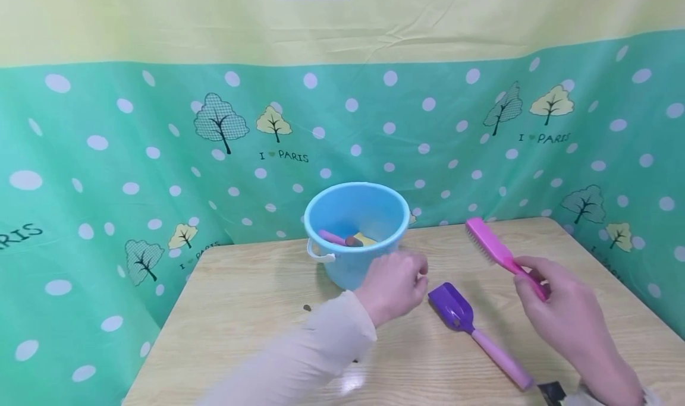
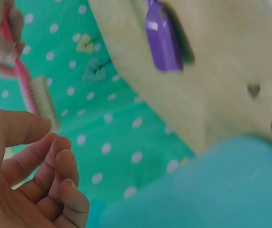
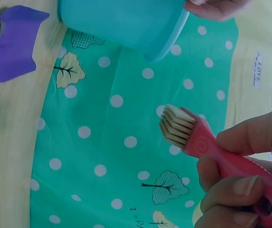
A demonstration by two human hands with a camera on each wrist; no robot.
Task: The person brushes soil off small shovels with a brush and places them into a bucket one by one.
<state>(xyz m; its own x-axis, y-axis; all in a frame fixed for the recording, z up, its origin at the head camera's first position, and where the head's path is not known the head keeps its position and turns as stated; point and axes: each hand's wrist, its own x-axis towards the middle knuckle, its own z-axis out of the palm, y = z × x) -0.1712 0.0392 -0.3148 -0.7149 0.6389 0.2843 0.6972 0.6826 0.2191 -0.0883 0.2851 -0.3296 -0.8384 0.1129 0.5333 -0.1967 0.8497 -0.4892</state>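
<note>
My right hand (image 1: 569, 314) grips a pink brush (image 1: 489, 241) by its handle, raised over the right of the table with its pale bristles facing down and left. In the right wrist view, fingers and thumb wrap the brush handle. My left hand (image 1: 395, 284) is at the near right side of a light blue bucket (image 1: 334, 266). Its fingers are loosely curled, thumb tip close to the index fingertip, and nothing shows between them in the left wrist view. Between the hands lies a purple toy shovel (image 1: 452, 305) with a pink handle and a small dark bit in its scoop.
Inside the bucket are a pink handle (image 1: 332, 238), a brown piece (image 1: 352, 241) and something yellow (image 1: 365, 238). Small dark bits (image 1: 307, 307) lie on the wooden table (image 1: 241, 311). A green dotted curtain (image 1: 374, 120) hangs behind and along both sides.
</note>
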